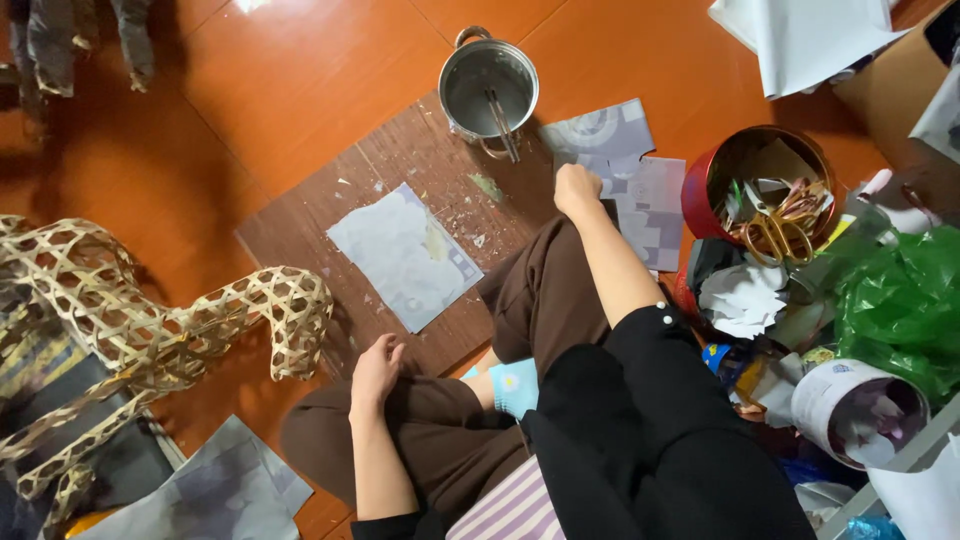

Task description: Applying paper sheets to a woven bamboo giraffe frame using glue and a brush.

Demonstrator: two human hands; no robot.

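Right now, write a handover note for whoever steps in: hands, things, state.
Left hand: empty, resting on the left knee.
Right hand: closed loosely, resting on the right knee, holding nothing visible.
Grey paper sheet lies flat on the brown board, with scraps scattered around it.
Steel pot with sticks inside stands at the board's far edge.
Woven bamboo frame sits left, uncovered.

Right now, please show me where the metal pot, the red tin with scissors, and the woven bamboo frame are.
metal pot (pixel 470 88): head view, on its inner wall, left side.
red tin (pixel 697 192): head view, on its red outer wall.
woven bamboo frame (pixel 285 300): head view, on the lattice at its right end.
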